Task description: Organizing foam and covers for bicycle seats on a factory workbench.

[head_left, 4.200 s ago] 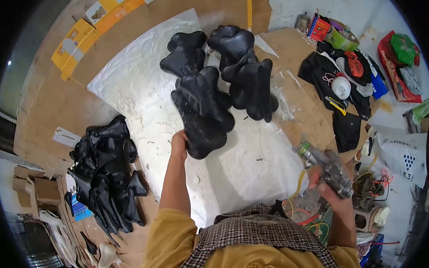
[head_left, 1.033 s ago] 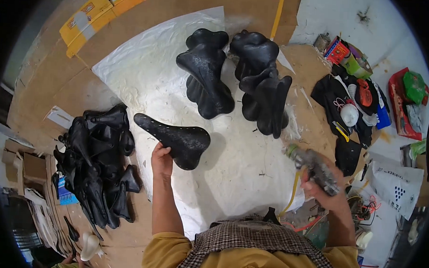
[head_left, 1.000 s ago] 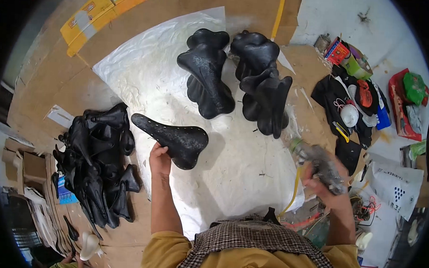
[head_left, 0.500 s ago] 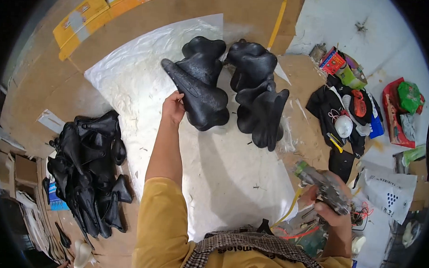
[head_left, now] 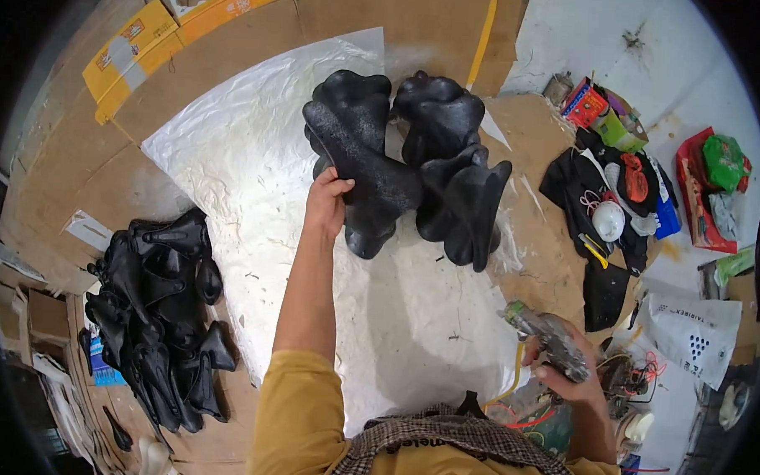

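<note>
Left hand: closed on black saddle, which lies over the saddle stack.
Saddle axis: runs up-left to down-right.
Right hand: gripping spray gun, well apart.

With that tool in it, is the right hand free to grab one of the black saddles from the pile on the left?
Probably not. The right hand is wrapped around the tool, and the left pile lies across the body, beyond the left arm.
</note>
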